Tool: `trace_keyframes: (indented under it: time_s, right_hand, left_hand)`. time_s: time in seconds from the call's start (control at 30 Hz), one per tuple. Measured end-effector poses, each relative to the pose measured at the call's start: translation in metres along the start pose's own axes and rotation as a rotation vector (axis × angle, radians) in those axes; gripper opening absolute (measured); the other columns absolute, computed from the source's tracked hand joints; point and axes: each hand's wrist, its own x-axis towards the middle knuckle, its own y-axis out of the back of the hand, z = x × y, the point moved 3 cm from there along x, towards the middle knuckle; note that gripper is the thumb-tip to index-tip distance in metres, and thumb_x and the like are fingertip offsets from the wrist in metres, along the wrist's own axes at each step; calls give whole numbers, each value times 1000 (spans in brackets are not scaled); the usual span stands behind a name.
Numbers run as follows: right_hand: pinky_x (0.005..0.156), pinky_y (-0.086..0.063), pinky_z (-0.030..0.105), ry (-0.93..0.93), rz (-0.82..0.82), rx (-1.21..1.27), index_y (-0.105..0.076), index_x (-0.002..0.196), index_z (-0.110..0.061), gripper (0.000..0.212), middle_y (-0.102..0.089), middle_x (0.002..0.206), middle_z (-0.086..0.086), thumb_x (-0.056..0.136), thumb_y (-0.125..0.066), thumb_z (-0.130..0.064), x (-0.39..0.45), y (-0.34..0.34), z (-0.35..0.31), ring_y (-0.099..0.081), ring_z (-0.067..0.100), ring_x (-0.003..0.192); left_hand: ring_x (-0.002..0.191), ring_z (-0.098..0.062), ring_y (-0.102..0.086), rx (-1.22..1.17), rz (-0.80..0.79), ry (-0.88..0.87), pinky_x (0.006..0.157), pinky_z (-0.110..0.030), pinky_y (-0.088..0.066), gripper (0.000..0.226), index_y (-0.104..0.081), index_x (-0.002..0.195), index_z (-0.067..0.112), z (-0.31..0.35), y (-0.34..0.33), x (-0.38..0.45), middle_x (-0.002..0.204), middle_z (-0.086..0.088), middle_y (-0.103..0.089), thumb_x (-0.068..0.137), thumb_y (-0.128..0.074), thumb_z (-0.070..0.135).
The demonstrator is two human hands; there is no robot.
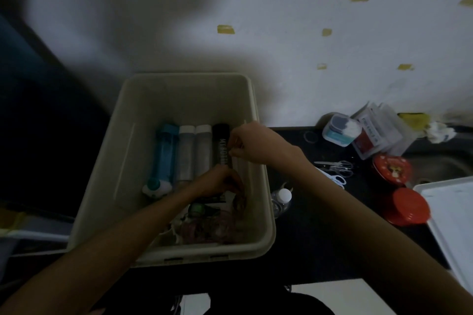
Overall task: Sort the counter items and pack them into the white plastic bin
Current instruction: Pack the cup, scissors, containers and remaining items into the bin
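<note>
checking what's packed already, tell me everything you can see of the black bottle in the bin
The black bottle lies flat inside the white plastic bin, cap toward the far wall, rightmost in a row of bottles, beside a clear white-capped bottle. It looks matte, with white lettering running lengthwise. The right hand hovers at its side; whether it touches is unclear.

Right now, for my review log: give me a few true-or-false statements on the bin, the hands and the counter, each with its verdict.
1. Both hands are inside the white bin. True.
2. The blue bottle stands upright on the counter. False: it lies in the bin.
3. The scissors are packed. False: they lie on the counter.
4. Two red lidded containers sit right of the bin. True.
5. The right hand is beside the black bottle. True.
</note>
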Motion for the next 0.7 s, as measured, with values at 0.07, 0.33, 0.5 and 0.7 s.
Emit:
trace_keyframes:
  time_s: [0.07, 0.33, 0.5, 0.7]
  right_hand:
    - [84, -58, 37, 8, 3, 12, -69, 109, -16, 20, -70, 101, 1, 91, -65, -23, -2, 1, -1, -68, 15, 89]
    - [86, -58, 35, 27, 16, 31, -71, 109, -16, 21, -72, 102, 0, 92, -65, -27, -7, 5, 1, -68, 14, 90]
    - [87, -57, 33, 21, 8, 40, -70, 109, -17, 20, -71, 102, -1, 93, -63, -27, -8, 5, 1, -66, 11, 89]
    - [88, -56, 32, 32, -1, 41, -70, 111, -15, 22, -71, 105, 0, 94, -62, -25, -10, 6, 1, -67, 12, 92]
  left_hand:
    - [87, 9, -64, -6, -2, 35, 82, -11, -48, 12, -77, 96, 16, -1, 4, 1, 97, 14, -70, 86, -72, 12]
    - [88, -5, -67, -101, 106, 184, 80, -24, -53, 15, -76, 95, 20, -15, 14, -7, 93, 8, -73, 82, -77, 29]
    - [85, 3, -66, -98, -25, 182, 83, -25, -55, 24, -71, 102, 9, -10, 4, -4, 98, 2, -71, 80, -79, 15]
    - [93, -12, -70, -124, -72, 134, 83, -34, -57, 32, -70, 102, 12, -3, -4, -7, 100, 1, -73, 76, -83, 26]
